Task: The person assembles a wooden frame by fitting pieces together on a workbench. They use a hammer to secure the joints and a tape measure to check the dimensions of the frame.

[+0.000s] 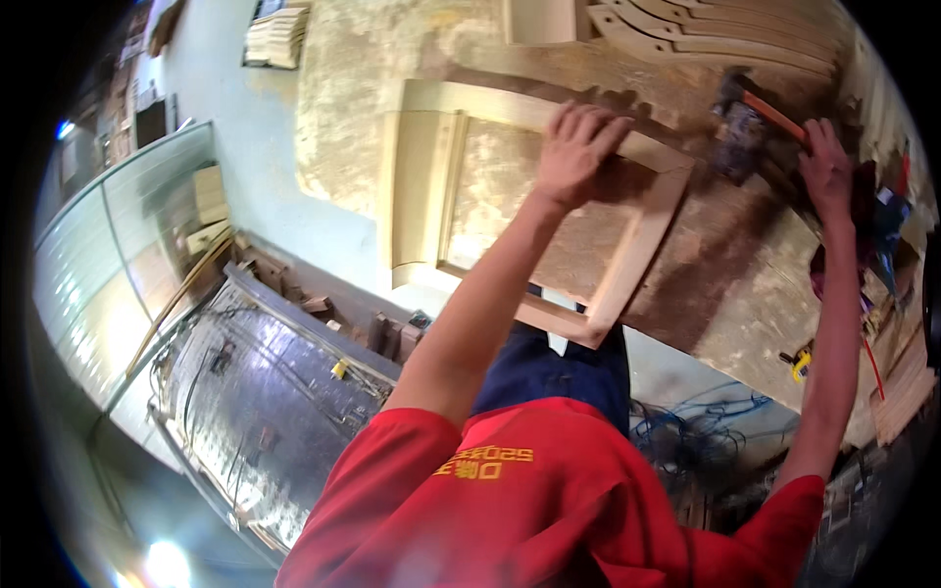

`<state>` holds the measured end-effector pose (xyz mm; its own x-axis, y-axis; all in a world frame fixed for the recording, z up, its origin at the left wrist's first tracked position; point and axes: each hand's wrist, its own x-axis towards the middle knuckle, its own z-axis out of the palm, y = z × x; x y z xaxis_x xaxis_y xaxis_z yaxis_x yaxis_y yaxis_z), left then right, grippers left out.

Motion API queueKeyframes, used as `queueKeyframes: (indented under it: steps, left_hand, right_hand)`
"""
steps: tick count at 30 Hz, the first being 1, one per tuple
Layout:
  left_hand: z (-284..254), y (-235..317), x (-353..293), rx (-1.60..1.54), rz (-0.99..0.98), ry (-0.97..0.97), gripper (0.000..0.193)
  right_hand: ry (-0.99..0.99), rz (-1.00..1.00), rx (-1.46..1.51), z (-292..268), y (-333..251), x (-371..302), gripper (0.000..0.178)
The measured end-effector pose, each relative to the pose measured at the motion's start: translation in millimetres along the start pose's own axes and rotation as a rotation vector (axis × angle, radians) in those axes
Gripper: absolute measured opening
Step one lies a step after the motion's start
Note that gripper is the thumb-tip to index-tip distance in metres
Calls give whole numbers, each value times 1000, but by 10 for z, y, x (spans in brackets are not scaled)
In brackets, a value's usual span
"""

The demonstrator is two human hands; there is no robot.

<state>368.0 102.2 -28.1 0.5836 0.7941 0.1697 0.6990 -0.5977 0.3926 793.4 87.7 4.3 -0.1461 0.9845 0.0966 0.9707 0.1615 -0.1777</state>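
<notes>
A pale wooden frame (642,245) with a wide panel at its left side lies on the workbench, its near edge jutting past the bench edge toward my body. My left hand (578,152) is curled over the frame's far rail, gripping it. My right hand (828,169) is closed round the end of a hammer's orange handle, and the hammer (774,116) points away to the left, its dark head low over the bench right of the frame. Close beneath the hammer is a dark, blocky object (740,147) whose kind I cannot make out.
Curved wooden pieces (706,34) are stacked at the back of the worn workbench (338,127). Tools, including a blue one (887,230), crowd the right edge, with a small yellow tool (802,365) nearer. A dark metal-topped machine (265,392) stands at left; cables (701,426) tangle below.
</notes>
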Motion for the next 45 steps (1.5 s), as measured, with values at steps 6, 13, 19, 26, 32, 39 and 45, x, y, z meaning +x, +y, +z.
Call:
queueKeyframes:
  steps: [6, 13, 19, 26, 32, 39, 45]
  left_hand:
    - [65, 33, 6, -29, -21, 121, 50]
    - [102, 54, 77, -40, 11, 107, 49]
    - [0, 16, 42, 3, 16, 7, 53]
    - [-81, -71, 139, -42, 84, -79, 57]
    - [-8, -85, 169, 10, 144, 10, 52]
    - [-18, -113, 150, 2, 73, -83, 55]
    - [-22, -106, 164, -9, 61, -83, 52]
  right_hand:
    - [328, 101, -56, -27, -240, -67, 21]
    - [336, 184, 262, -657, -234, 47, 30]
    - [-78, 552, 1373, -881, -1566, -724, 25]
    - [-169, 1293, 1843, -237, -2407, -1925, 41]
    - [-103, 1277, 1967, 124, -2468, -1849, 40]
    - [-162, 1272, 1976, 317, -2493, -1700, 42]
    - [-167, 1276, 1920, 350, -2514, -1684, 45]
